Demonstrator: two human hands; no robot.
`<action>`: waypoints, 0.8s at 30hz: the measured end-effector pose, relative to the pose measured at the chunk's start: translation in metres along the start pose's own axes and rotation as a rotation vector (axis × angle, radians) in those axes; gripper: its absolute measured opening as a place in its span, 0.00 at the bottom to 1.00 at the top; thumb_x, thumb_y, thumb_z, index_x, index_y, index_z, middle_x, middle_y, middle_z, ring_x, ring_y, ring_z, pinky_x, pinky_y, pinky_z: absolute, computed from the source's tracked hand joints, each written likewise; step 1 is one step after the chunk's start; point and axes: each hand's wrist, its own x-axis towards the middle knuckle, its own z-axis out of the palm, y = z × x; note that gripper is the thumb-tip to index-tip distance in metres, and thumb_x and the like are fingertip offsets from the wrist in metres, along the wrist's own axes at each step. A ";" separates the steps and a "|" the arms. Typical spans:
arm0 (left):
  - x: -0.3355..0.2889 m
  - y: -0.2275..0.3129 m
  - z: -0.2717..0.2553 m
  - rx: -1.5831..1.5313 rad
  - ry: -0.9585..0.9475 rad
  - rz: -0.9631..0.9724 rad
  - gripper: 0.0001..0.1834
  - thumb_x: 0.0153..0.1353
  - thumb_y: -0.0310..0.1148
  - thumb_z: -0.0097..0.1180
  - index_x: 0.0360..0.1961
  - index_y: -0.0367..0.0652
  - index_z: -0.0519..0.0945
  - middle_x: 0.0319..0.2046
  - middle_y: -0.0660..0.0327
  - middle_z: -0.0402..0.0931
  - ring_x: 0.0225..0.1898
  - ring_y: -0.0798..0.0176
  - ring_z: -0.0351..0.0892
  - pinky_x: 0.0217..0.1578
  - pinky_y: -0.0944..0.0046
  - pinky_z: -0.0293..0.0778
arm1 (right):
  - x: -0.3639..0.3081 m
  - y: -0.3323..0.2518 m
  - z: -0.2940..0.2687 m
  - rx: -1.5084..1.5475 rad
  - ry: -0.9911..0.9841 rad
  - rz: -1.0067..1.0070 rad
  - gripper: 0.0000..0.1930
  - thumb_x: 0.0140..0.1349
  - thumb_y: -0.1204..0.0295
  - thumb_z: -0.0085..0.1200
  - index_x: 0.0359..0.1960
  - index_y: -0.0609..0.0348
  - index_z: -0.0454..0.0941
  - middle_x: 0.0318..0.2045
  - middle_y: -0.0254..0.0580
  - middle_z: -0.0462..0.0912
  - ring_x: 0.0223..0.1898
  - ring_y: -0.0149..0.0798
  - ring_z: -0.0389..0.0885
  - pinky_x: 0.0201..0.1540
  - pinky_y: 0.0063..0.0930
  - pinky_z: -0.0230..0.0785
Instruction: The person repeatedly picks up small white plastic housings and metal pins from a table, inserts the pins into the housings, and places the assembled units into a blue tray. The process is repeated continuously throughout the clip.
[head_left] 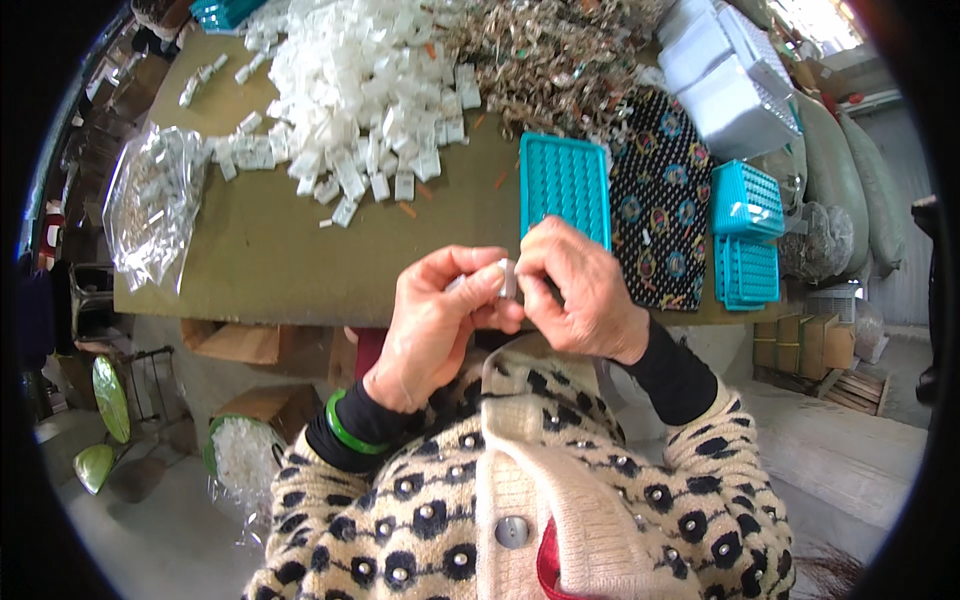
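My left hand (pixel 432 312) is closed around a small white plastic piece (pixel 508 279), held upright between thumb and fingers just above the table's near edge. Against its right side, my right hand (pixel 585 292) is pinched shut; whatever lies between its fingertips is hidden. A teal ridged plastic tray (pixel 565 185) lies flat just beyond my right hand. Farther off on the table is a big heap of similar white plastic pieces (pixel 350 100). To the right of that heap spreads a pile of small, shiny metal-looking parts (pixel 560 60).
A clear plastic bag (pixel 155 215) rests at the table's left. On the right lie a patterned black cloth (pixel 660 190), stacked teal trays (pixel 747 235) and white boxes (pixel 730 90). Below the table, a container of white pieces (pixel 243 450) stands on the left.
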 end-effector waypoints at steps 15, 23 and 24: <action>0.011 0.000 0.001 -0.001 -0.015 0.066 0.08 0.66 0.26 0.57 0.45 0.34 0.79 0.33 0.56 0.81 0.30 0.62 0.84 0.32 0.63 0.84 | 0.003 0.005 0.009 -0.070 0.054 0.025 0.08 0.53 0.84 0.56 0.31 0.63 0.69 0.29 0.46 0.72 0.29 0.47 0.74 0.31 0.37 0.68; 0.015 0.009 -0.006 -0.146 -0.063 0.066 0.09 0.66 0.27 0.57 0.46 0.37 0.78 0.39 0.53 0.82 0.32 0.62 0.85 0.33 0.63 0.84 | 0.080 0.042 -0.036 -0.055 -0.026 0.202 0.05 0.61 0.75 0.55 0.28 0.62 0.76 0.26 0.45 0.78 0.26 0.45 0.79 0.29 0.35 0.70; 0.017 0.009 -0.007 -0.107 -0.046 0.065 0.08 0.66 0.27 0.58 0.45 0.38 0.78 0.39 0.53 0.82 0.32 0.62 0.85 0.33 0.63 0.84 | 0.097 0.057 -0.037 -0.204 0.068 0.114 0.05 0.61 0.75 0.54 0.28 0.62 0.75 0.25 0.46 0.77 0.27 0.47 0.78 0.31 0.39 0.70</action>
